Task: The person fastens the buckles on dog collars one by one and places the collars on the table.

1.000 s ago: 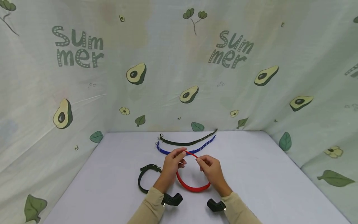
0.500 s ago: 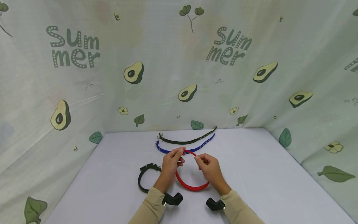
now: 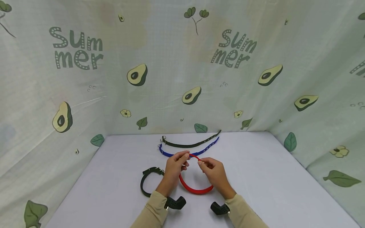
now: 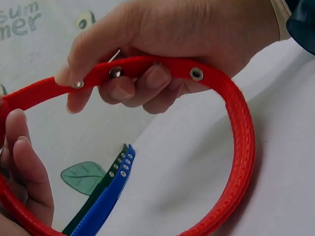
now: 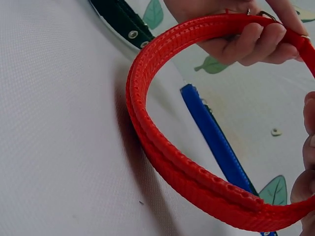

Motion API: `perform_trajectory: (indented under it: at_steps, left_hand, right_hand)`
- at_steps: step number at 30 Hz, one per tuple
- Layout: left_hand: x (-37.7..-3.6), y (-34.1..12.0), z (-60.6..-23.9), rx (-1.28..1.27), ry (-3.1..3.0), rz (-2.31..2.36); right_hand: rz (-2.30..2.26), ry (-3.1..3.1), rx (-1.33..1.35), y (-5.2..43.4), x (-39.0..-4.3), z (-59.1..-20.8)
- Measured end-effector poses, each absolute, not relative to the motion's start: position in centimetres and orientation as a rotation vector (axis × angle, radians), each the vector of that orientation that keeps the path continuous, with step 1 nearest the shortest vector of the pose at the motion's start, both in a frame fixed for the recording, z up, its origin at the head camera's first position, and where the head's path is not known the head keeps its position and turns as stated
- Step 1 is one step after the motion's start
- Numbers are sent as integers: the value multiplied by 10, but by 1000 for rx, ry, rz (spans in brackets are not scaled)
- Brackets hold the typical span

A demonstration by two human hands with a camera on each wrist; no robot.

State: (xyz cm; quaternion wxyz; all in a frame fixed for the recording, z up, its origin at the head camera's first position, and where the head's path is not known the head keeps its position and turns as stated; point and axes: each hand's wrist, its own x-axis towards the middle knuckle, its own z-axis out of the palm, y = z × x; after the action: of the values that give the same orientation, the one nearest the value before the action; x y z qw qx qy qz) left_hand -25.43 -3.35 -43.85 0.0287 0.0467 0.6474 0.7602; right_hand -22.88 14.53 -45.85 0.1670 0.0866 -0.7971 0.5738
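The left hand [image 3: 174, 165] pinches one end of the red collar [image 3: 195, 188] and the right hand [image 3: 214, 171] pinches the other, just below the centre of the head view; the loop sags to the table [image 3: 256, 177]. If either pinch loosens, the stiff strap would likely spring open. The left wrist view shows the collar's metal eyelets [image 4: 196, 74], too small to see from the head. Beyond lie a blue collar [image 3: 188, 152] and a dark green collar [image 3: 191, 144]; a black collar [image 3: 146, 182] sits lower left.
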Motion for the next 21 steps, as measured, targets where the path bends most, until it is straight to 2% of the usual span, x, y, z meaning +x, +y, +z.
perform_trajectory:
  at_steps: [9,21]
  left_hand:
    - [-252,-28,-431,215,2041,2264]
    - [-247,-21,-436,176,2102,2212]
  right_hand:
    - [1607,-2260,292,146,-231,-455]
    - [1704,-2259,311,146,-227,-451]
